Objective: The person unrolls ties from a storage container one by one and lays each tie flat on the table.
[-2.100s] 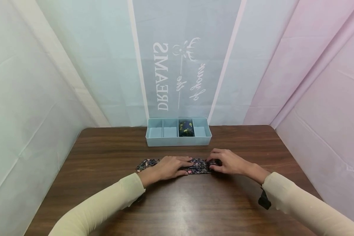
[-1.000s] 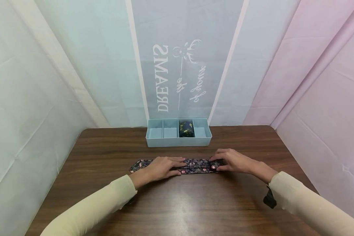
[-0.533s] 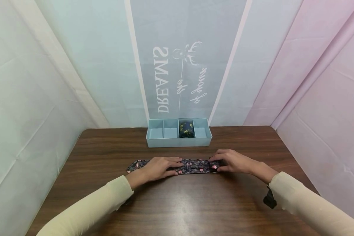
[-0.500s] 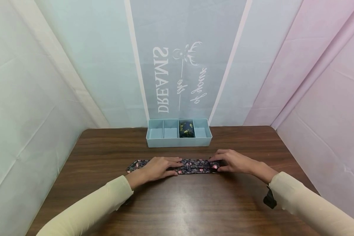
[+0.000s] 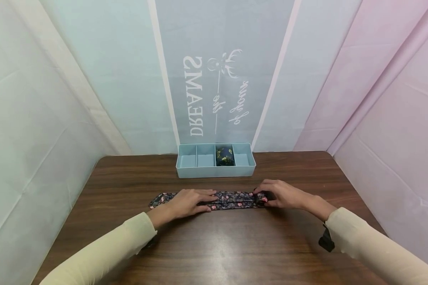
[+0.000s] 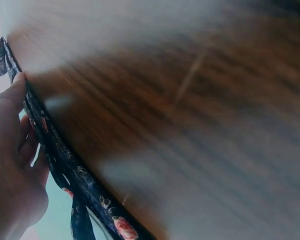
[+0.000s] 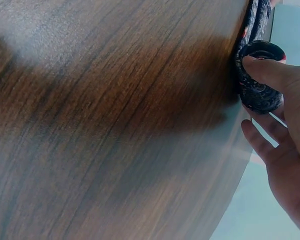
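Note:
A dark floral necktie (image 5: 235, 200) lies lengthwise across the table, its pointed end to the left. Its right end is wound into a roll (image 7: 262, 97), seen end-on in the right wrist view. My right hand (image 5: 287, 196) pinches that roll between thumb and fingers. My left hand (image 5: 187, 202) rests on the tie with fingers stretched out, pressing it to the wood and covering part of it. In the left wrist view the tie's edge (image 6: 85, 175) runs beneath the left hand, with a narrower strip hanging apart from it.
Behind the tie stands a light blue tray (image 5: 215, 172) with several compartments. One holds a rolled dark blue cloth (image 5: 224, 156) with yellow flowers, which looks like another tie. The brown wooden table (image 5: 221, 245) ends at fabric walls on the back and sides.
My left hand has slid leftward, and the tie's pointed end has shifted left with it. My right hand moved slightly right, then stayed near there, its fingers still on the roll, which has turned.

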A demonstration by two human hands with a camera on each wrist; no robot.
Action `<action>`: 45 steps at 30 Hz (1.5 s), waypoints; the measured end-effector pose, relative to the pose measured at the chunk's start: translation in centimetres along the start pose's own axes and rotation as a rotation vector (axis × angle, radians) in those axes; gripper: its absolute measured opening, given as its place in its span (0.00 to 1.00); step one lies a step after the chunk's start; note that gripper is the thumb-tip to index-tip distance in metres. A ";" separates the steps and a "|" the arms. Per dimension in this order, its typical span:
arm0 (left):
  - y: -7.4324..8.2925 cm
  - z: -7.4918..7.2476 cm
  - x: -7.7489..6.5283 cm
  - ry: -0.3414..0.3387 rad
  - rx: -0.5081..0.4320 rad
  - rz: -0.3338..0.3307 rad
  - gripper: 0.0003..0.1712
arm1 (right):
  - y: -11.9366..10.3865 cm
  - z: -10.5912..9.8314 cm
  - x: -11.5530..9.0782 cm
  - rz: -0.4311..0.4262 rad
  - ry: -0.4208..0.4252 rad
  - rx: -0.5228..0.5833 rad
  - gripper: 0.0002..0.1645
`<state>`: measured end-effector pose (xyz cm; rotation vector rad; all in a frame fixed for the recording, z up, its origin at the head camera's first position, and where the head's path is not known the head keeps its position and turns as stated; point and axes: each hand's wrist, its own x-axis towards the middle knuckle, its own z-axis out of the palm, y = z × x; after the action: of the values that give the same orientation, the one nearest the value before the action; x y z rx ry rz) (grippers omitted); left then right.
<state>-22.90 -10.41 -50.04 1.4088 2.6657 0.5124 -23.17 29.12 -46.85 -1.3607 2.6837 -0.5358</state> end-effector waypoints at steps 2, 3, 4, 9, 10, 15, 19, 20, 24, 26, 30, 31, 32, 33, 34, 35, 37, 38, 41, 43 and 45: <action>-0.1 0.0 -0.2 -0.003 -0.001 -0.011 0.26 | 0.0 0.1 -0.1 -0.013 0.017 -0.006 0.27; -0.2 0.1 -0.2 -0.001 0.001 -0.015 0.26 | 0.0 0.1 -0.1 -0.019 0.024 -0.008 0.27; -0.2 0.1 -0.3 0.000 0.003 -0.020 0.26 | 0.0 0.1 -0.1 -0.017 0.027 -0.008 0.26; -0.5 0.1 -0.6 0.013 0.011 -0.022 0.26 | 0.2 0.2 -0.2 -0.003 0.026 0.004 0.26; -0.6 0.1 -0.6 0.012 0.009 -0.023 0.26 | 0.2 0.2 -0.2 0.001 0.024 0.008 0.26; -0.3 -0.1 -0.5 0.008 0.020 -0.022 0.27 | 0.5 0.2 -0.5 0.021 0.023 0.019 0.27; 0.2 -0.5 -0.1 0.002 0.053 -0.028 0.26 | 0.7 0.3 -0.7 0.056 0.022 0.050 0.29; 0.3 -0.5 0.0 -0.003 0.061 -0.034 0.26 | 0.8 0.3 -0.7 0.065 0.023 0.059 0.29; 0.7 -0.5 0.4 -0.014 0.069 -0.059 0.28 | 0.6 0.4 -0.6 0.080 0.044 0.067 0.29; 1.0 -0.5 0.6 -0.005 0.071 -0.061 0.29 | 0.5 0.5 -0.5 0.086 0.066 0.070 0.25; 1.7 -0.5 1.4 0.020 0.088 -0.052 0.32 | 0.3 0.7 -0.3 0.118 0.111 0.071 0.19; 1.9 -0.5 1.6 0.025 0.093 -0.047 0.32 | 0.2 0.8 -0.3 0.127 0.121 0.071 0.18; 2.0 -0.4 1.9 0.026 0.098 -0.043 0.32 | 0.2 0.8 -0.2 0.135 0.131 0.070 0.17; 2.2 -0.3 2.2 0.032 0.102 -0.035 0.32 | 0.1 0.9 -0.1 0.138 0.141 0.070 0.16; 2.4 -0.2 2.6 0.037 0.104 -0.029 0.32 | 0.1 1.0 -0.1 0.141 0.152 0.070 0.15; 2.6 -0.1 2.9 0.040 0.103 -0.023 0.32 | 0.1 1.1 0.0 0.143 0.163 0.072 0.15; 2.9 0.1 3.5 0.039 0.100 -0.019 0.33 | 0.0 1.4 0.0 0.149 0.184 0.076 0.13; 3.1 0.3 3.8 0.041 0.099 -0.017 0.33 | 0.0 1.5 0.0 0.152 0.194 0.080 0.13; 3.4 0.6 4.5 0.038 0.093 -0.016 0.33 | -0.1 1.8 -0.1 0.167 0.220 0.084 0.11; 3.6 0.7 4.9 0.029 0.089 -0.020 0.32 | -0.1 1.9 0.0 0.170 0.233 0.080 0.10; 3.8 0.8 5.2 0.019 0.084 -0.023 0.32 | -0.2 2.0 0.1 0.172 0.241 0.068 0.11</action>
<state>-22.74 -4.00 -49.16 1.3995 2.7454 0.4180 -22.62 28.38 -48.69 -1.0978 2.9027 -0.8107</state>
